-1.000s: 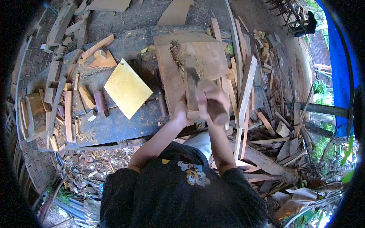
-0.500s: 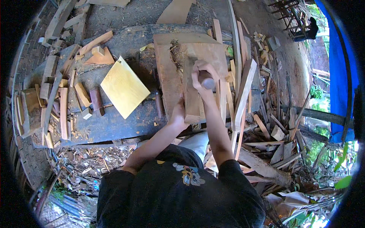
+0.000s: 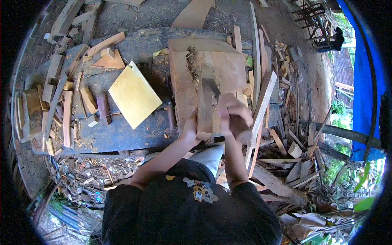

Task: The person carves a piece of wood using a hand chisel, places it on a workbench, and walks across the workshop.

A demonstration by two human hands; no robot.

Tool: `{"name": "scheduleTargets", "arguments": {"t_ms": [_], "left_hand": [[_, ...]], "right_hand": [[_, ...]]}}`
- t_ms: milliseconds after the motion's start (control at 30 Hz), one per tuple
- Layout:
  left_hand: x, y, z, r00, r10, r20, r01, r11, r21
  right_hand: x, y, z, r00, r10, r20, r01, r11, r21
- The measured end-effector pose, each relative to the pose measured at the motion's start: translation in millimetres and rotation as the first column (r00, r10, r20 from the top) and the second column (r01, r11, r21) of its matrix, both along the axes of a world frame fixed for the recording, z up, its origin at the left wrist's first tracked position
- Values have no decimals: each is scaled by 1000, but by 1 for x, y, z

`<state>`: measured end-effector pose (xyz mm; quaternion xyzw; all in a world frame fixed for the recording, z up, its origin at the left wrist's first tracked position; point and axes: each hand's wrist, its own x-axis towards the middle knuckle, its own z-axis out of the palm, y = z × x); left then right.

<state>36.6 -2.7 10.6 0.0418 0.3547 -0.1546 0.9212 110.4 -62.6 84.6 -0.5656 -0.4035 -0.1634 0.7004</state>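
A thick wooden block [image 3: 205, 118] rests on a large, worn wooden slab [image 3: 230, 67], its near end toward me. My left hand [image 3: 189, 128] is closed on the block's left side, low down. On the other side, my right hand [image 3: 233, 111] wraps round a bladed tool [image 3: 241, 131] with a thick, round brown handle. Its dark flat blade reaches up and left to the block's right side; whether it touches the wood I cannot tell. Motion blurs the right hand and the handle.
A pale yellow board [image 3: 135, 96] lies on the dark worktable [image 3: 118, 134]. Wood offcuts [image 3: 67, 118] cover the table's left end. Long strips [image 3: 263, 102] stand at the right beside a scrap pile [image 3: 294, 171]. A blue tarp [image 3: 365, 81] hangs at far right.
My right hand has moved down and right with the tool, and its handle now tilts toward me, baring the dark blade. My left hand stays on the block.
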Motion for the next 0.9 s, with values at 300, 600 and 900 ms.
{"name": "scheduleTargets", "arguments": {"t_ms": [300, 600, 900], "left_hand": [[2, 14, 18, 999, -34, -32, 30, 993, -110], [6, 7, 44, 993, -74, -91, 79, 995, 53], [3, 5, 30, 997, -70, -14, 71, 996, 52]], "right_hand": [[18, 14, -11, 981, -186, -63, 171, 967, -187], [17, 5, 4, 884, -454, -112, 417, 874, -250], [-3, -3, -5, 984, -178, 11, 178, 982, -57]]}}
